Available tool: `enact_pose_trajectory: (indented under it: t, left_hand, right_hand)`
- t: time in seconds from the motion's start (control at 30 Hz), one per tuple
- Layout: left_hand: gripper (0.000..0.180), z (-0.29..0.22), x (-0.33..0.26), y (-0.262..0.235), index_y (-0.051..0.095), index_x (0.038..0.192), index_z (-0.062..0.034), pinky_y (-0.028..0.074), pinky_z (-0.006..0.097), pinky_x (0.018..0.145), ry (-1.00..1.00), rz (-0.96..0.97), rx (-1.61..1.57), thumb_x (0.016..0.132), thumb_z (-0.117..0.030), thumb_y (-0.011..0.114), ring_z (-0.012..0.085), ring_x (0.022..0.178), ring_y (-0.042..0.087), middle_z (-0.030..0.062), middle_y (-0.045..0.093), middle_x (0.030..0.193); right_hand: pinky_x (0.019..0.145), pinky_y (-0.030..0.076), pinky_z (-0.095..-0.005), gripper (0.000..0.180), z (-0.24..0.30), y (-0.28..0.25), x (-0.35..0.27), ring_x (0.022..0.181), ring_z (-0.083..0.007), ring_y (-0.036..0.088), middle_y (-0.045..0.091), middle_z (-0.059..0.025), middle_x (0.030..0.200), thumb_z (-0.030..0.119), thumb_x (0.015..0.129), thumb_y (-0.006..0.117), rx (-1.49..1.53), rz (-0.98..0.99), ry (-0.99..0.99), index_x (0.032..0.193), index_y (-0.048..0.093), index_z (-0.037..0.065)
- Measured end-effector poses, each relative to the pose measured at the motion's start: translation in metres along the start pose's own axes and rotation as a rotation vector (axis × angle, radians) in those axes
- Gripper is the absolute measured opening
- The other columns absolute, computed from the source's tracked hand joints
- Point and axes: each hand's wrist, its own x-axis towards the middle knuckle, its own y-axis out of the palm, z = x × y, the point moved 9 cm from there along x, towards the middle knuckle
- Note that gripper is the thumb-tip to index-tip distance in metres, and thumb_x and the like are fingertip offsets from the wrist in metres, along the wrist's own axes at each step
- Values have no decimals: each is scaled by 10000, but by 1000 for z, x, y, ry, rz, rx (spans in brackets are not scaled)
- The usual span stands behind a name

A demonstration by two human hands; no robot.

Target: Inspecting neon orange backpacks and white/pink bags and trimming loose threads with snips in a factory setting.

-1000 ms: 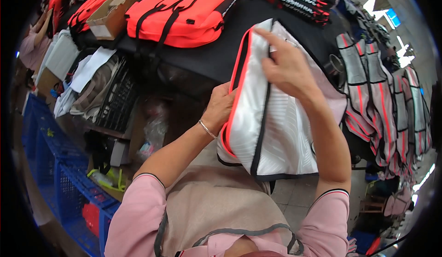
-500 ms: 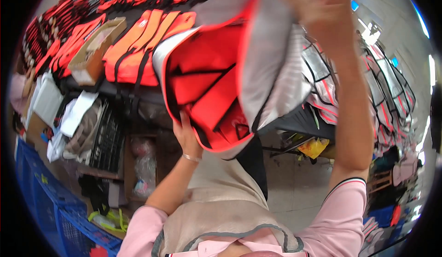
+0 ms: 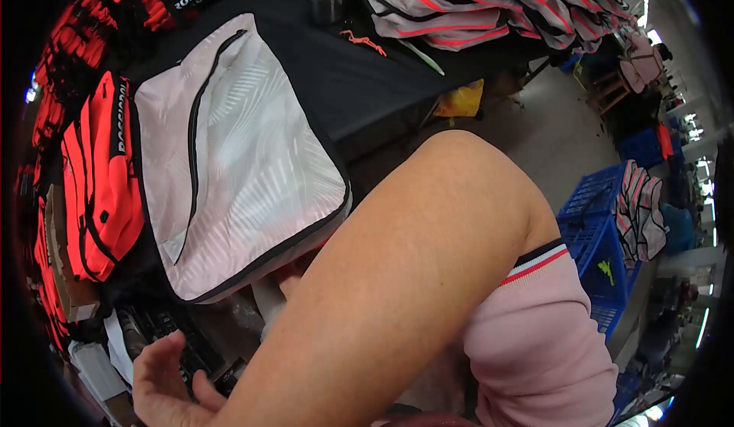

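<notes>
The pale bag panel, with its black zip and black piping, lies flat on the black worktop, above the left hand and apart from it.

**Step in hand.** The panel appears set down and released. The hand is low, below the worktop edge, with fingers loosely spread and thumb out; it pinches nothing visible. It is nearest to the dark stacked items just above its fingers. This is judged a reach for something stored there.

**Next move.** It calls for closing the fingers on one item without dragging its neighbours.

**Not clear.**
- The bare forearm fills the centre and covers the panel's lower right corner.
- The wrist is cut off at the lower edge, so naming the hand as the left is a judgement.
- The right hand is out of view.
- The dark items are too shadowed to identify.
- Orange bags lie above the hand, left of the panel.
</notes>
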Motion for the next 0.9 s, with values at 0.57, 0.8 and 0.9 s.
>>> enact_pose_trajectory:
  t: [0.57, 0.8, 0.9]
  left_hand:
    - [150, 195, 14, 150, 691, 942, -66, 488, 384, 850, 831, 1240, 836, 896, -197, 631, 349, 990, 641, 136, 696, 982]
    - [310, 22, -4, 105, 651, 1079, -73, 515, 293, 704, 1610, 269, 1106, 779, -131, 707, 201, 941, 649, 53, 686, 1061]
    - [432, 65, 47, 127, 624, 1135, -80, 523, 327, 697, 1532, 517, 1235, 716, -116, 722, 204, 925, 638, 30, 668, 1075]
  right_hand:
    - [635, 492, -380, 285, -1, 74, -92, 832, -284, 652, 627, -141, 820, 262, 775, 658, 820, -439, 4, 856, 643, -11]
    - [725, 535, -412, 215, 49, 150, -57, 868, -347, 650, 640, -177, 853, 177, 864, 623, 1309, -171, -378, 914, 608, -31]
    - [780, 529, -416, 184, 32, 142, -40, 902, -339, 629, 625, -179, 898, 150, 880, 596, 1259, -484, -232, 914, 611, -30]
